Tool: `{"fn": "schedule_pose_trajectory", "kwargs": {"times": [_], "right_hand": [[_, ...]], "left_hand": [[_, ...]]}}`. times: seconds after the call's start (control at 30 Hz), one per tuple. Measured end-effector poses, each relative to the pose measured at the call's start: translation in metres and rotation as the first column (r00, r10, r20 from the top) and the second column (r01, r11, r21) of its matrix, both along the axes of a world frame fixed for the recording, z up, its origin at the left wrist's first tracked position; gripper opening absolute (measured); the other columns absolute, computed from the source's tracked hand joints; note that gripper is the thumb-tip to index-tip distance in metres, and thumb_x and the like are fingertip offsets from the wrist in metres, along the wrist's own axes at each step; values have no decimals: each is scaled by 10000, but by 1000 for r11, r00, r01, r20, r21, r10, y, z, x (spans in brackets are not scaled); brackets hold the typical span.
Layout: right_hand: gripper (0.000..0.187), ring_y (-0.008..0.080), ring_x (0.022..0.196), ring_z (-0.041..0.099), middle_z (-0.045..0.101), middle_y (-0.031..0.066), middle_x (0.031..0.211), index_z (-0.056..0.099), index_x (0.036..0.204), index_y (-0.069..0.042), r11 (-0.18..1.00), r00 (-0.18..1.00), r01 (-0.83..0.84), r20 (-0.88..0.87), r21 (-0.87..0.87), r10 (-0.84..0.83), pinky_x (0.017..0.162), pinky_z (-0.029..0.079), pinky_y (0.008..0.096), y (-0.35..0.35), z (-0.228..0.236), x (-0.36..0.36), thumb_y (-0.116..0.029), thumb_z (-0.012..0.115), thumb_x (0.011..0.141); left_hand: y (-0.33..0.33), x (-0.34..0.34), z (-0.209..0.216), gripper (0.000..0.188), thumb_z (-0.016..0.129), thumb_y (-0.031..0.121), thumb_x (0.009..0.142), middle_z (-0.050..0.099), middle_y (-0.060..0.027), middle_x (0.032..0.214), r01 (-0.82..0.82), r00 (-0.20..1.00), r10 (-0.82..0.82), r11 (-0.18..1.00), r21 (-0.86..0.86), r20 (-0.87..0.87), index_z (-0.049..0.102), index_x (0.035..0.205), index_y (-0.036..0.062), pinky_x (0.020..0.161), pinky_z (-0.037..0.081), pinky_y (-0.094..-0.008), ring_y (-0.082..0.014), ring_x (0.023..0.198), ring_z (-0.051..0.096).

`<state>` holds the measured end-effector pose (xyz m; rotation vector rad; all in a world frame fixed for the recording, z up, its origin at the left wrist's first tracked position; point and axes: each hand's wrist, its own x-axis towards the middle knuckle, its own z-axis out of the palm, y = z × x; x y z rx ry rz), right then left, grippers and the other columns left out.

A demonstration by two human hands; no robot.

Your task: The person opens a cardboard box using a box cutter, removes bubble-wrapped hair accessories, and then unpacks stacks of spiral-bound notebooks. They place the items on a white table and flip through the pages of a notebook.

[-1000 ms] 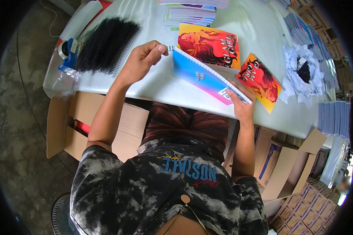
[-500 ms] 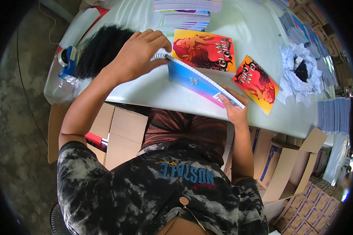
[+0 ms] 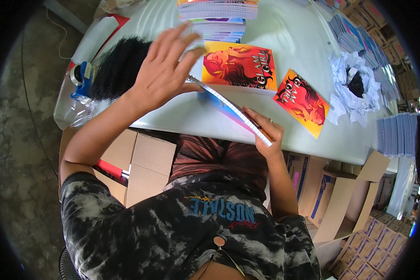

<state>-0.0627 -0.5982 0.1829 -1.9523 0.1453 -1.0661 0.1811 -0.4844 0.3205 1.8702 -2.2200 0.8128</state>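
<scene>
A thin notebook (image 3: 231, 105) with a blue and pink cover is tilted edge-on above the near table edge. My right hand (image 3: 269, 133) grips its right end, with fingers on top and thumb hidden or partly so. My left hand (image 3: 165, 67) hovers at the notebook's left end, where a bit of wire coil shows; its fingers are spread and slightly blurred. Whether its thumb touches the notebook, I cannot tell. Just beyond lies a stack of notebooks (image 3: 238, 67) with red and yellow covers. A single spiral-bound notebook (image 3: 302, 102) of the same design rests to its right.
A heap of black spiral coils (image 3: 119, 67) lies left of my left hand, beside a blue tape dispenser (image 3: 82, 80). More notebook stacks (image 3: 218, 9) stand at the back. Crumpled white paper (image 3: 354, 86) sits at right. Open cardboard boxes (image 3: 151, 163) are below the table edge.
My left hand has opened from a curled pose at the coil, its fingers lifting and spreading. My right hand has moved slightly left and nearer, turning the notebook more edge-on.
</scene>
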Motion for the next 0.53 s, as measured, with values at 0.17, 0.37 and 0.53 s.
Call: {"fn": "schedule_pose_trajectory", "kwargs": {"times": [0.17, 0.37, 0.53], "right_hand": [[309, 261, 977, 630, 639, 169, 1054, 611, 1084, 37, 998, 1000, 2, 27, 66, -4, 854, 480, 320, 15, -4, 5, -31, 610, 783], [312, 265, 916, 651, 648, 180, 1012, 619, 1055, 48, 994, 999, 10, 46, -111, -4, 801, 504, 323, 28, 5, 14, -48, 651, 760], [305, 284, 896, 652, 650, 189, 992, 633, 1041, 34, 992, 996, 35, 91, -123, -24, 801, 505, 337, 36, 1, 10, -16, 653, 741]], "left_hand": [[50, -1, -131, 1049, 388, 763, 717, 173, -355, 1395, 59, 997, -56, 997, -40, 58, 215, 1379, -33, 1030, 30, -618, -481, 1336, 63], [8, 22, -90, 1133, 251, 795, 742, -14, -377, 1409, -134, 971, 16, 865, -484, -240, 71, 1362, -136, 981, -109, -640, -537, 1302, -66], [57, -12, -153, 1185, 337, 812, 710, -6, -439, 1361, 82, 995, -93, 972, -219, -40, 99, 1353, -154, 982, -40, -675, -574, 1276, 58]]}}
